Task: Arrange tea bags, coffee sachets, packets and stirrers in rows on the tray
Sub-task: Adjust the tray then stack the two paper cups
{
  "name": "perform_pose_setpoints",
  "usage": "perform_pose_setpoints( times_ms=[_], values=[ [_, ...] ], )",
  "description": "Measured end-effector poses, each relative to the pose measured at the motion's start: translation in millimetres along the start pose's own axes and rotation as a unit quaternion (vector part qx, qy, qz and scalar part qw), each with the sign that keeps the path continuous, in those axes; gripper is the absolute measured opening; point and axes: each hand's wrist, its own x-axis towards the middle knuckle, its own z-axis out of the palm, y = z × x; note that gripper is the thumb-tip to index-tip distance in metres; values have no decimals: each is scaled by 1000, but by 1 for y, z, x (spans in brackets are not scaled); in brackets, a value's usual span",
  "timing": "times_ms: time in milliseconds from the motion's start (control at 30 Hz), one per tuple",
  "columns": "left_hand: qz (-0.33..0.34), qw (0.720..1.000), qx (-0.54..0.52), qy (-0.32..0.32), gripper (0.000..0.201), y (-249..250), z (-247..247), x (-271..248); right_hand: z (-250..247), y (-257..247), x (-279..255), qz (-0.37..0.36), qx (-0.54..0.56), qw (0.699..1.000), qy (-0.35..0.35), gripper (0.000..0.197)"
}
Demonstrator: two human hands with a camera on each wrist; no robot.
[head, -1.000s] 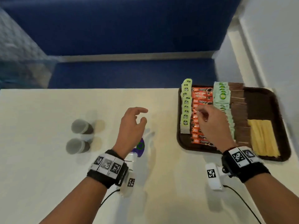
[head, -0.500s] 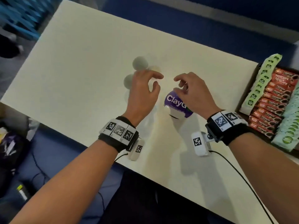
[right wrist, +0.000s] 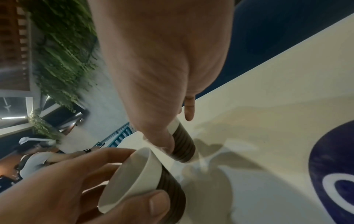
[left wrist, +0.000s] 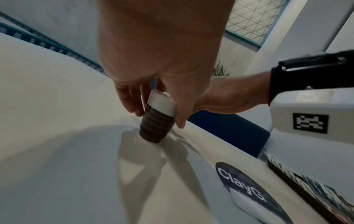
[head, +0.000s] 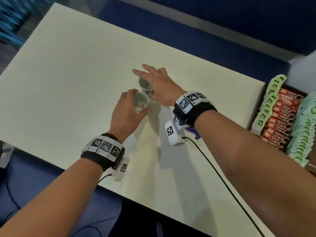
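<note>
Two small ribbed brown paper cups with white rims stand mid-table. My left hand [head: 136,100] grips the nearer cup [head: 141,103], which is tilted with its empty inside showing; in the left wrist view, fingers and thumb wrap this cup [left wrist: 159,116]. My right hand [head: 142,82] reaches over the farther cup [head: 145,85] with fingers straight, and its thumb touches the cup's side [right wrist: 182,145]. At the right edge, the dark tray [head: 289,87] holds rows of green tea-bag tags [head: 270,100], red coffee sachets [head: 282,117] and pale green packets [head: 306,130].
A round purple "ClayG" disc [left wrist: 247,194] lies flat on the cream table [head: 68,82] under my right wrist. A blue bench runs behind the table. The table's near edge is below my forearms. Cables trail from both wrist cameras.
The view swung left, away from the tray. My right hand left the tray, passed the purple disc and reached the farther cup. My left hand took hold of the nearer cup.
</note>
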Motion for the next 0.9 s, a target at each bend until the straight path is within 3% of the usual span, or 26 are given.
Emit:
perform_pose_setpoints(
  times_ms=[100, 200, 400, 500, 667, 900],
  values=[
    [26, 1000, -4, 3, 69, 0, 4, 7, -1, -3, 0, 6, 28, 999, -35, 75],
    [42, 999, -18, 0, 67, 13, 5, 10, -3, 2, -12, 16, 89, 996, 3, 54],
    [110, 985, -101, -82, 72, 96, 44, 5, -43, 74, -94, 110, 124, 975, 149, 60],
    [156, 970, -122, -142, 68, 151, 87, 0, -69, 121, -155, 165, 119, 962, 181, 59],
    [216, 947, -129, -200, 67, 205, 158, -15, -85, 175, -228, 225, 93, 957, 157, 62],
    [186, 951, -166, -183, 61, 209, 202, -31, -77, 199, -253, 221, 94, 963, 119, 64]
  ],
)
